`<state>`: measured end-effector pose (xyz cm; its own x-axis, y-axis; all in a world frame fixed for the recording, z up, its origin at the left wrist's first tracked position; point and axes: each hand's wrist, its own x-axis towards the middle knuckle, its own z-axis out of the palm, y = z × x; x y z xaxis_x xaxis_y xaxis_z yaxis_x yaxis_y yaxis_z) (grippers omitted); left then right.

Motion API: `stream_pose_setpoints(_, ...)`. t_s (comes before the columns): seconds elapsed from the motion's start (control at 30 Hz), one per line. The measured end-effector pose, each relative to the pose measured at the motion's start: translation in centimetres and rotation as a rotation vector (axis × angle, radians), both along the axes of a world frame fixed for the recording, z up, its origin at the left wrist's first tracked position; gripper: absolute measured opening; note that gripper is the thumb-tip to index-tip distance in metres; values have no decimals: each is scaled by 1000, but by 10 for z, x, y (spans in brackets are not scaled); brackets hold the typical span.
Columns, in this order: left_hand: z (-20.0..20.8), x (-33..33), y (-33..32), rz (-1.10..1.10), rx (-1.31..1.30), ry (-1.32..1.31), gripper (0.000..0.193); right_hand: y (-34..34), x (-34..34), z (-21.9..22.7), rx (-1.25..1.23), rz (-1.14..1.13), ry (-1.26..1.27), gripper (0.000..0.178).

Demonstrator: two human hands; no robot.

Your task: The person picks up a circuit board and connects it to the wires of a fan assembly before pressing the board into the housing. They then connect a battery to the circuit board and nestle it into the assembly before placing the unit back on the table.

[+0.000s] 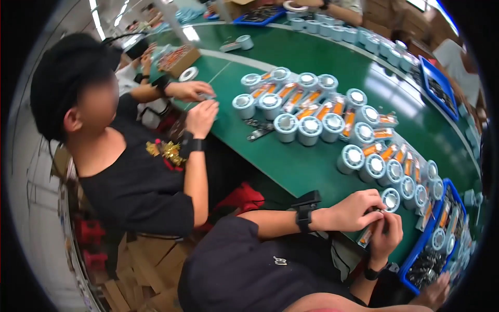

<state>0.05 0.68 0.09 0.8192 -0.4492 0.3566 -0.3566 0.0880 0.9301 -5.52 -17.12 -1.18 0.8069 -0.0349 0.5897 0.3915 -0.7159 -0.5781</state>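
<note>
My left hand (355,210) and my right hand (385,238) meet above the near edge of the green table, both closed, fingertips together. Between them is a small greyish piece with a bit of orange (366,236), mostly covered by my fingers, so its exact kind is hidden. Right behind my fingertips stands a pale blue round cup-shaped housing (390,199) with a white centre. More of these housings (375,166) stand in rows, with flat clear-and-orange parts (349,122) lying between them.
At my right is a blue tray (416,255) of dark small parts and housings, with another person's hand (435,292) beside it. A co-worker (150,177) at my left handles a small part. Dark strips (261,130) lie on the green table (265,161); flattened cardboard (150,265) lies below.
</note>
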Motion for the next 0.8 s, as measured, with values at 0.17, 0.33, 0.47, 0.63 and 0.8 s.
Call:
stream_pose_setpoints(0.17,-1,14,8,-50,88,-33,15,-2,4,-10,38,-7,30,17)
stream_pose_setpoints(0.33,-8,-5,6,-26,96,-98,18,9,4,13,-185,-8,-126,17)
stream_pose_setpoints(0.47,-8,2,0,-44,92,-62,21,8,7,15,-162,-15,-97,16)
stream_pose_setpoints(0.63,-8,0,0,-150,119,69,21,-3,1,18,-76,37,-25,13)
stream_pose_setpoints(0.8,2,13,2,-184,193,12,18,-4,6,12,4,28,20,14)
